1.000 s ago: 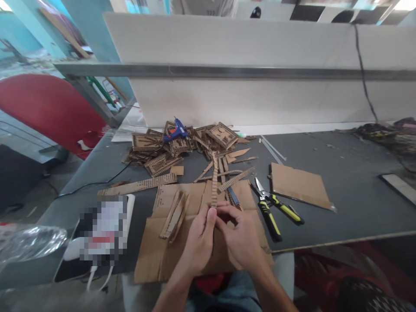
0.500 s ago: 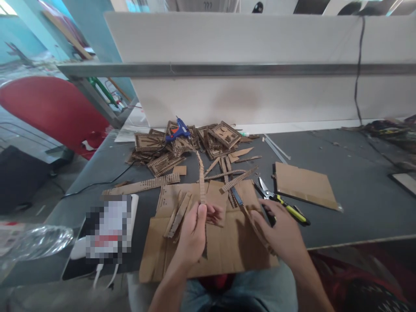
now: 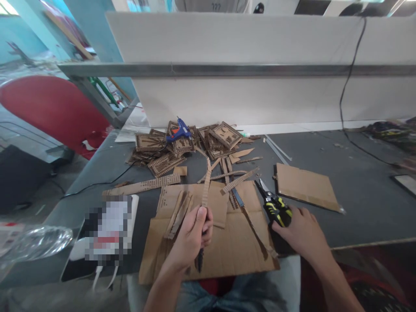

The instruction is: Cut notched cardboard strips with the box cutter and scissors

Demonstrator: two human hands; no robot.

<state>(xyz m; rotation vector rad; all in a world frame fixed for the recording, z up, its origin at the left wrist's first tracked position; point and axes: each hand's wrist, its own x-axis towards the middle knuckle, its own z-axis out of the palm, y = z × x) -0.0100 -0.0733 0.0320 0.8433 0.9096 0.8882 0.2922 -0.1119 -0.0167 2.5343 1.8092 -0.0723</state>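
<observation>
In the head view my left hand (image 3: 195,229) is closed around a long corrugated cardboard strip (image 3: 207,182). The strip rises from the fist and bends at its upper end; a darker end hangs below. My right hand (image 3: 303,232) grips the black-and-yellow handles of a pair of snips (image 3: 276,208), whose blades point away to the upper left. Under my left hand lies a flat cardboard sheet (image 3: 237,251) at the table edge. A narrow knife-like tool with a blue part (image 3: 238,197) rests on it, beside more cut strips (image 3: 178,214).
Behind are stacked cardboard panels (image 3: 159,143) with a blue glue gun (image 3: 180,131) on top. A cardboard-covered rectangle (image 3: 307,186) lies right of the snips. At left are a blurred device (image 3: 108,225) with white cables and clear plastic (image 3: 48,242). A white board (image 3: 243,99) stands behind.
My right hand has moved right, onto the snips, which now point more upright with their handles spread. My left hand has closed further round the strip, whose top has swung right.
</observation>
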